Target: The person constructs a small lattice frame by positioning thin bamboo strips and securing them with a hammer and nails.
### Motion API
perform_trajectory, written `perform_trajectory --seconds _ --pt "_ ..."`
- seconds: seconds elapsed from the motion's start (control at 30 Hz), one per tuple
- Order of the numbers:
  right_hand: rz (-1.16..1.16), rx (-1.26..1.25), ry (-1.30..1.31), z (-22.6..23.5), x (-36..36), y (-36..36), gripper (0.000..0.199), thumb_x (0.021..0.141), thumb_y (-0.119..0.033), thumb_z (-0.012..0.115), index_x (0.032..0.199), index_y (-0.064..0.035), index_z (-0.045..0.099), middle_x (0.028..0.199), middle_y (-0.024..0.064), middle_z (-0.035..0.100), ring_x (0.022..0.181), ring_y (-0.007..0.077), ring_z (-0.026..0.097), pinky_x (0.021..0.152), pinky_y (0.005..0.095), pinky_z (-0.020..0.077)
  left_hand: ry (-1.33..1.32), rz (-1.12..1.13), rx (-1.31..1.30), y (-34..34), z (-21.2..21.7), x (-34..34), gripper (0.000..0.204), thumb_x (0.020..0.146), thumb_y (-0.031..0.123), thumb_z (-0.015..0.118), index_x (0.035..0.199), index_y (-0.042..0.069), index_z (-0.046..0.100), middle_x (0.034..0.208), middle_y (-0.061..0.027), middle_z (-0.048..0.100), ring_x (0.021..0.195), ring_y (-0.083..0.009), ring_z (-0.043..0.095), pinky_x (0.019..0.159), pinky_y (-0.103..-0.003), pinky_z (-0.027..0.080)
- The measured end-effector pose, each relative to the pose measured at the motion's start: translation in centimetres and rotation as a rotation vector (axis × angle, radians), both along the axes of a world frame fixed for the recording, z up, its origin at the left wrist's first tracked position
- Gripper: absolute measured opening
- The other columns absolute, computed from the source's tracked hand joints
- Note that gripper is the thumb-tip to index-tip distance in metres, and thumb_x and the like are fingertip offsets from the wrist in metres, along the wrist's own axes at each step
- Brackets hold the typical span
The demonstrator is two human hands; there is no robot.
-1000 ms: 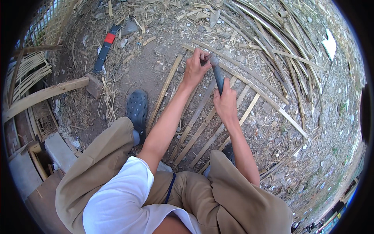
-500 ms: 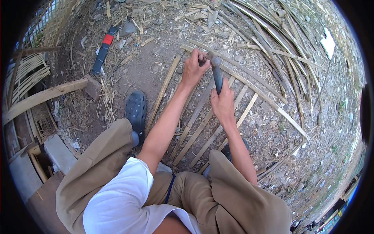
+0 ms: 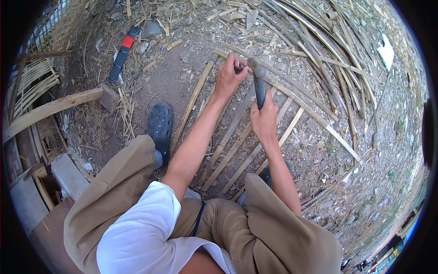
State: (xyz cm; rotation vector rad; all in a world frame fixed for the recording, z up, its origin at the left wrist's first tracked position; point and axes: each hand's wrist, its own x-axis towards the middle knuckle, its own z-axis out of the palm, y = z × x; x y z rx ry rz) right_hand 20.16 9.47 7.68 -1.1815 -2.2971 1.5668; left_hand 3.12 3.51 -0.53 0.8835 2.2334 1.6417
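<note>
My right hand [image 3: 264, 118] is wrapped round the dark grip of a hammer [image 3: 259, 84]. The hammer's rusty head is raised just right of my left hand [image 3: 231, 75]. My left hand's fingertips are pinched together over the long crosspiece of a frame of wooden slats [image 3: 310, 109]; what they hold, if anything, is too small to make out. Several narrow slats [image 3: 236, 157] run from that crosspiece back toward my feet, spaced apart on the ground. A second loose strip [image 3: 283, 80] lies just beyond the crosspiece.
A pile of long split strips [image 3: 331, 59] lies at the far right. On the left are a dark sheath with a red band [image 3: 122, 57], a timber beam [image 3: 54, 112] resting on a brick [image 3: 110, 97], and woven slats [image 3: 34, 84]. My shoe [image 3: 159, 130] stands beside the leftmost slat.
The hammer head has shifted slightly right, away from my left fingertips, and my right hand has moved a little right with it. My left hand stays pinched at nearly the same spot.
</note>
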Motion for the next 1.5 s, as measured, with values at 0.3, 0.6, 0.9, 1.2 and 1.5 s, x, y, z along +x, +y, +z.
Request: perform_trajectory --seconds 0.3,0.6,0.9,1.2,1.5 --pt "0.032 0.093 0.001 -0.2 -0.3 0.5 0.021 0.097 0.000 0.061 0.112 0.0053 0.047 0.070 0.0343 0.064 0.071 0.0586 0.068 0.065 0.0616 0.0503 0.014 0.019 -0.006 0.1 0.2 -0.1 0.038 0.090 0.000 0.083 0.095 0.005 0.045 0.097 -0.0136 0.077 0.082 -0.0165 0.073 0.078 -0.034 0.061" --pt "0.093 0.210 -0.051 -0.8 -0.2 0.8 0.022 0.097 0.001 0.061 0.112 0.0050 0.046 0.072 0.0364 0.064 0.075 0.0600 0.068 0.066 0.0619 0.0503 0.011 0.008 -0.005 0.1 -0.1 -0.1 0.037 0.089 0.000 0.082 0.093 0.004 0.046 0.100 -0.0145 0.079 0.085 -0.0176 0.076 0.079 -0.035 0.062" --pt "0.141 0.205 -0.069 -0.6 -0.5 1.4 0.023 0.096 0.001 0.063 0.111 0.0054 0.046 0.072 0.0358 0.064 0.075 0.0591 0.069 0.066 0.0622 0.0505 -0.016 0.015 -0.042 0.0 0.4 -0.1 0.037 0.088 0.000 0.082 0.093 0.004 0.046 0.100 -0.0155 0.079 0.086 -0.0177 0.076 0.078 -0.035 0.061" --pt "0.109 0.256 -0.080 -1.0 -0.3 0.3 0.024 0.096 0.000 0.064 0.112 0.0050 0.047 0.071 0.0348 0.065 0.074 0.0589 0.070 0.066 0.0633 0.0528 0.028 0.014 -0.005 -0.1 0.8 -0.1 0.034 0.092 -0.002 0.080 0.093 0.004 0.047 0.092 -0.0135 0.076 0.083 -0.0207 0.075 0.076 -0.037 0.060" --pt "0.073 0.143 0.003 -0.7 0.2 -0.5 0.023 0.096 0.002 0.063 0.111 0.0052 0.046 0.070 0.0352 0.063 0.075 0.0604 0.068 0.066 0.0638 0.0492 0.010 -0.004 -0.009 -0.2 0.4 -0.2 0.036 0.090 0.001 0.081 0.093 0.004 0.046 0.091 -0.0133 0.074 0.085 -0.0241 0.076 0.078 -0.037 0.061"
